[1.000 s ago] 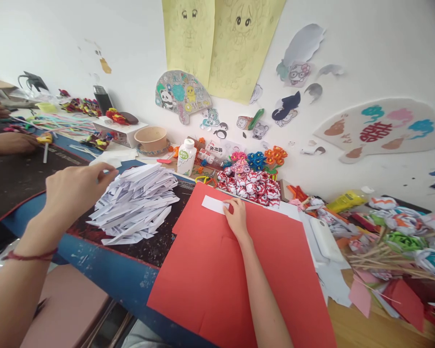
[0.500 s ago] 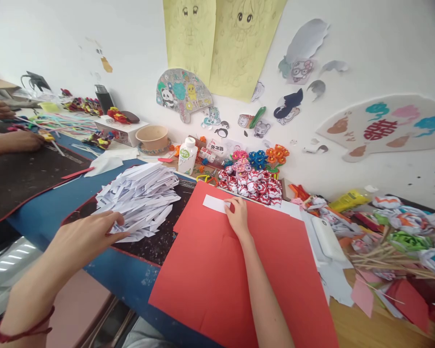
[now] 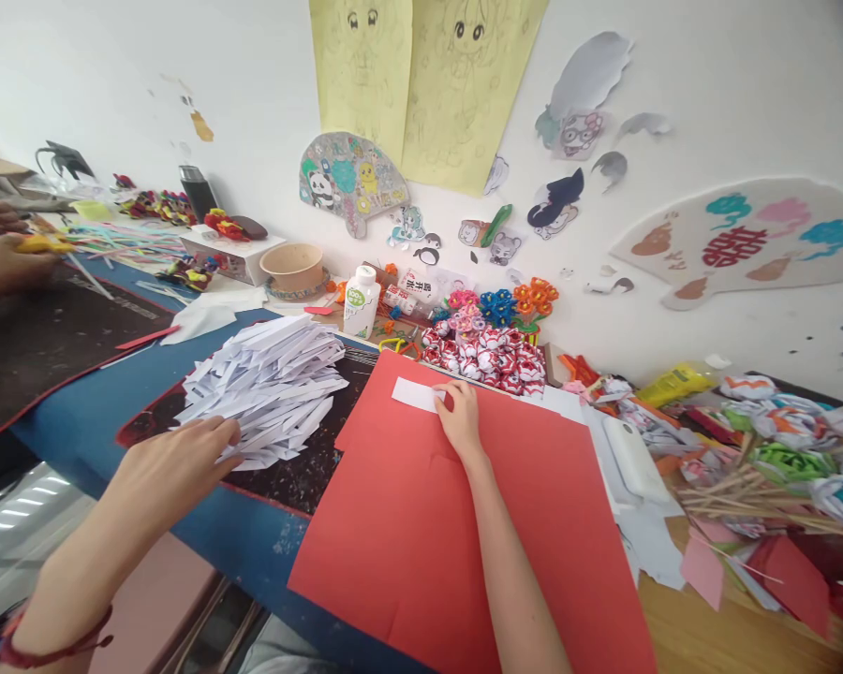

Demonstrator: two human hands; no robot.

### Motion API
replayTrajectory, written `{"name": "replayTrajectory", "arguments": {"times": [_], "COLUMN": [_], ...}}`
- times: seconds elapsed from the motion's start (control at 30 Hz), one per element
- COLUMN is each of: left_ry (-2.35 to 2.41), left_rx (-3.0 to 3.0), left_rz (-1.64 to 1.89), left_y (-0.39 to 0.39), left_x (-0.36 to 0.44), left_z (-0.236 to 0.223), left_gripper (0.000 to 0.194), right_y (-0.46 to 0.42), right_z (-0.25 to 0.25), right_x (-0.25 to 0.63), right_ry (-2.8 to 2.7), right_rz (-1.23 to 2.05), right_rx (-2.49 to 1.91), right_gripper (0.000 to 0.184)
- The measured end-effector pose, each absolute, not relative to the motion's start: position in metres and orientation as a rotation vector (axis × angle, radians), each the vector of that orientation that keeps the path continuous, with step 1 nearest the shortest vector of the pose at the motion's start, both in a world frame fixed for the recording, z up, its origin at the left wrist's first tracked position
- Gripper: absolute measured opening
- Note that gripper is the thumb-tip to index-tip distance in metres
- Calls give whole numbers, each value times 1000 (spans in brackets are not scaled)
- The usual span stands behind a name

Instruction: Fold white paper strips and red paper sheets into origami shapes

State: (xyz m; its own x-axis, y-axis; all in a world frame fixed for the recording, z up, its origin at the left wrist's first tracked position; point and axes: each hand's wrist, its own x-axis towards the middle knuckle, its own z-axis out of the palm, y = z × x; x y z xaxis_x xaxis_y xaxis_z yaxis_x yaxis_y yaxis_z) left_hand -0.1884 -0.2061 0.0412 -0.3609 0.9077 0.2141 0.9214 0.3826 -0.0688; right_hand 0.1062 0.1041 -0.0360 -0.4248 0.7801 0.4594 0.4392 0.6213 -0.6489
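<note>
Paper strips (image 3: 273,374) lie by my part-open left hand (image 3: 172,468), hold unclear; my right hand (image 3: 462,417) pinches white paper (image 3: 413,393): press softly.

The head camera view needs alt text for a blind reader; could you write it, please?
The left hand is at the edge of a pile of white paper strips, while the right hand touches one end of a single strip on red sheets. Behind are a bottle and craft flowers; another person's hands are far left.
</note>
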Motion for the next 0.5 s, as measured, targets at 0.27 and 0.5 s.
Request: {"name": "replayTrajectory", "arguments": {"times": [0.27,0.5], "left_ry": [-2476,-2462], "left_rx": [-1547,-1530], "left_rz": [-40,-54], "left_y": [-206,-210], "left_x": [-181,-174], "left_z": [57,77], "left_gripper": [59,57], "right_y": [104,104], "right_z": [-37,-37], "right_x": [106,106], "right_ry": [-2079,-2079], "right_rz": [561,562], "right_rx": [-951,-950], "right_gripper": [20,21]}}
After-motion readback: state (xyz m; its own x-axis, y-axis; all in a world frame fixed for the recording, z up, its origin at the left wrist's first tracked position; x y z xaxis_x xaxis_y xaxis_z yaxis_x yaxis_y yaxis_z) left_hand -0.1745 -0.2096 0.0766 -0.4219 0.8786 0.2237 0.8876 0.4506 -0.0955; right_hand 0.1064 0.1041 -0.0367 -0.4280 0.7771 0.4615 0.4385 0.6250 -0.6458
